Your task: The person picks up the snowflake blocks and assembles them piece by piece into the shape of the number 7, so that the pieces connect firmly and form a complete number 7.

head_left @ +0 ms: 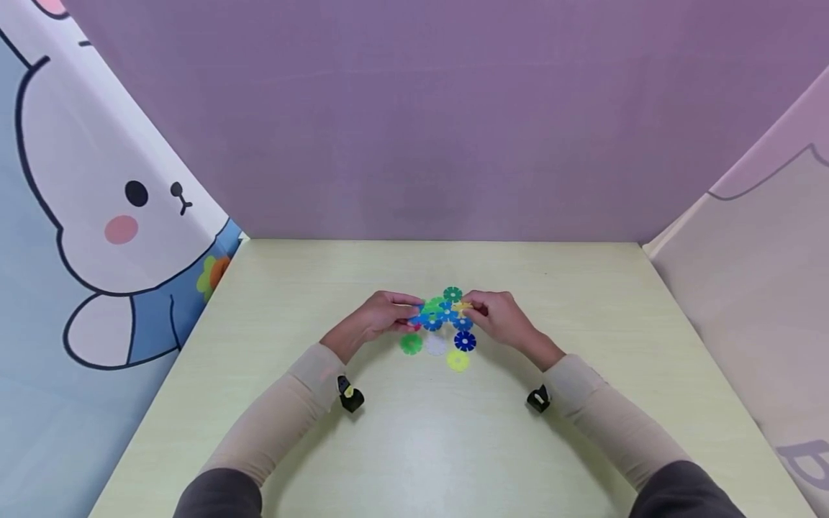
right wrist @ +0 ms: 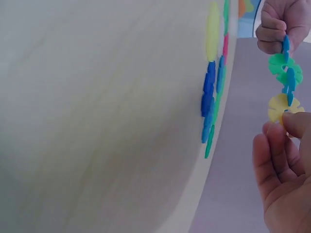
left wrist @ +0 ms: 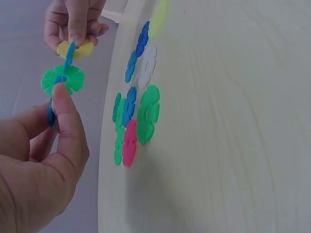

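Note:
My left hand [head_left: 382, 314] pinches the blue slotted disc [left wrist: 51, 115] at one end of a short chain of interlocking plastic snowflake discs. Joined to it comes a green disc [left wrist: 73, 79], then another blue disc [right wrist: 291, 80]. A yellow disc [right wrist: 277, 105] forms the other end, and my right hand [head_left: 504, 316] pinches it between thumb and fingers. In both wrist views the chain is held up off the table, stretched between the hands. From the head view it overlaps the loose discs beneath, so some of those are partly hidden.
Loose discs lie on the pale table [head_left: 414, 446] under and in front of the hands: green [head_left: 411, 344], white [head_left: 436, 345], dark blue [head_left: 465, 341], pale yellow [head_left: 458, 360], dark green [head_left: 452, 293], pink [left wrist: 129, 143] and others. A purple panel [head_left: 414, 129] stands behind the table.

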Tool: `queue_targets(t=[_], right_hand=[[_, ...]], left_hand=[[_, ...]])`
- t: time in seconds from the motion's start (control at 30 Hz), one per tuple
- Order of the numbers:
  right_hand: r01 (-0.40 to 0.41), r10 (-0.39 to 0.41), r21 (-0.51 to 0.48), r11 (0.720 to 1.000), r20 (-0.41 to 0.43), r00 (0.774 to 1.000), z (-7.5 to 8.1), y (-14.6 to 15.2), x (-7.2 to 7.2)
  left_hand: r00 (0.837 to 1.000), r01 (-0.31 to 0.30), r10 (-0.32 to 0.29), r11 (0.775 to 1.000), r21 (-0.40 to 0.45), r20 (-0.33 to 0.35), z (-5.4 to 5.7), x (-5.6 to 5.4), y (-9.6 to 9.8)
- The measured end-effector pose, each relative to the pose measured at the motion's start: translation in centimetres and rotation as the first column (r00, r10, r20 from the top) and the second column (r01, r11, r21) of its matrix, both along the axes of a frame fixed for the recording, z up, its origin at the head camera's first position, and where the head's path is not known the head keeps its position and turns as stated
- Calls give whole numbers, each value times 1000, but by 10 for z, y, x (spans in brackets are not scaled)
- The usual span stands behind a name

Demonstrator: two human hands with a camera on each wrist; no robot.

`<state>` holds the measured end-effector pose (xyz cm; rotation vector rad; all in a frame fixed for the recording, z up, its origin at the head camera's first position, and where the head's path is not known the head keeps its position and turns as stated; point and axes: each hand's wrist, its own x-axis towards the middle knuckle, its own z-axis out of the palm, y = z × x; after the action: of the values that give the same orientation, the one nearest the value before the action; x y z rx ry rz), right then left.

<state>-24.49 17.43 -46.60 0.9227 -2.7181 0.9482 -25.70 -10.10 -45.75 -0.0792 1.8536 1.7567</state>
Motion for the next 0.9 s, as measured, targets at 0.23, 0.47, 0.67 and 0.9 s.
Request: queue_targets(t=[0.23, 0.47, 0.67, 0.9], right_hand=[[-4, 4, -14, 1000, -5, 1000, -1, -4, 0], [-6, 6, -23, 1000, -13, 1000, -2, -7, 2], [9, -9, -27, 1000, -14, 1000, -1, -10, 4], [16, -16, -1, 1000, 34, 999, 2, -10, 7]], left_hand=[[1000, -17, 17, 1000, -3, 6, 2, 2, -2], [1000, -21, 21, 1000, -11, -1, 1, 1, -2], [1000, -26, 26, 1000, -8, 0, 1, 1, -4], [1000, -17, 16, 1000, 14, 11, 3, 1, -8]])
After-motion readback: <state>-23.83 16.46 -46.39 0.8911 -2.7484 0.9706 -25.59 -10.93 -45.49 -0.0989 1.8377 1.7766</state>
